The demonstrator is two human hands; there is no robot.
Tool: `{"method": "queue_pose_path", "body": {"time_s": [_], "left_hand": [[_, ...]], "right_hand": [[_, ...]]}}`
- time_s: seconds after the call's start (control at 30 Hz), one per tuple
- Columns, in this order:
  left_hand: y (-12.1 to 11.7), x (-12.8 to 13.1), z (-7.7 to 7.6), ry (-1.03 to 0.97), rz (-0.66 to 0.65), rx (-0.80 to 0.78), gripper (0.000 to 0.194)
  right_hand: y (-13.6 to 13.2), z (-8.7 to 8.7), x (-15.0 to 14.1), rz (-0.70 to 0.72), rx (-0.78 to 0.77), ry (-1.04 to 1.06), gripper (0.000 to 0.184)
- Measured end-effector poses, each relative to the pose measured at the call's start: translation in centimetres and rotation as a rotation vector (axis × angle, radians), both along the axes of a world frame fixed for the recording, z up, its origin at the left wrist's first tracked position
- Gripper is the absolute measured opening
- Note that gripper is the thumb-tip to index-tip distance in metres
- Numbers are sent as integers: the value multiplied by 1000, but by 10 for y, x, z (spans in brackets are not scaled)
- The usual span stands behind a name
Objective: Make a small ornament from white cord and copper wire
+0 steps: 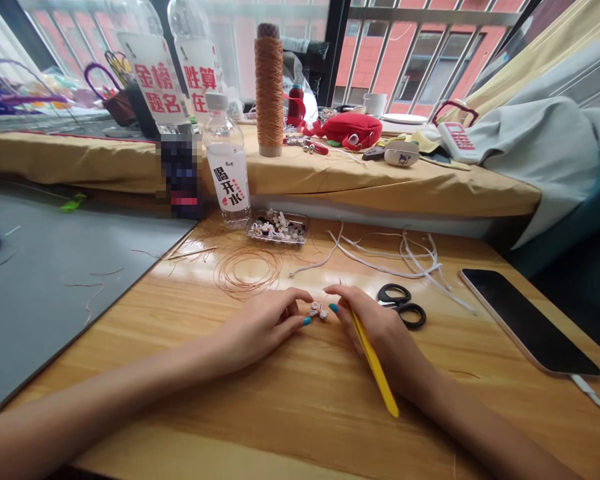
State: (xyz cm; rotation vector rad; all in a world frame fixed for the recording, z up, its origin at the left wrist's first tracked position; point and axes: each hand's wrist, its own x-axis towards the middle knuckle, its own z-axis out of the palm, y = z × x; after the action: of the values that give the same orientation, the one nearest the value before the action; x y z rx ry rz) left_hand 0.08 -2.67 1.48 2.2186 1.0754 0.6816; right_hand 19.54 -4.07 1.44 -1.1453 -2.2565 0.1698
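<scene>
A small pale knotted flower-shaped piece (319, 311) with orange thread at its middle lies on the wooden table between my hands. My left hand (260, 327) rests beside it, thumb and index finger apart, their tips close to its left edge; whether they touch it I cannot tell. Yellow tweezers (370, 357) slant through my right hand (375, 327), which is closed around them just right of the flower piece. The broad yellow end points toward me, and the thin tip shows past the index finger. Black-handled scissors (411, 315) lie right of that hand, blades partly hidden.
Behind my hands are a coil of orange cord (247, 272), a clear tray of small pieces (280, 230) and a water bottle (226, 167). White cords (380, 267) lie back right. A phone (527, 320) with a cable is at right. An orange thread spool (269, 93) stands on the ledge.
</scene>
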Motion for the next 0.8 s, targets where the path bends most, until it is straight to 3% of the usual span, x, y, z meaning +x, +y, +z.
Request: {"method": "queue_pose_path", "body": {"time_s": [0.13,0.23,0.3,0.37,0.5,0.67,0.8], "left_hand": [[0,-1,4,6,58,106,21],[1,-2,3,36,-41,264,25],[1,-1,1,89,-134,332,25],[0,-1,-1,133,-147,352,23],[-2,-2,2,130,-91,350,27],[-4,-1,6,191,-331,391,34],[-4,-1,6,200,-287,377,28]], "right_hand": [[2,6,1,-101,-272,302,31],[3,10,2,-96,-431,477,39],[3,12,1,-98,-526,562,34],[4,13,-1,-109,-601,655,25],[6,11,-3,-146,-687,835,18],[7,9,-2,-153,-729,946,22],[6,9,-2,-157,-727,953,27]]}}
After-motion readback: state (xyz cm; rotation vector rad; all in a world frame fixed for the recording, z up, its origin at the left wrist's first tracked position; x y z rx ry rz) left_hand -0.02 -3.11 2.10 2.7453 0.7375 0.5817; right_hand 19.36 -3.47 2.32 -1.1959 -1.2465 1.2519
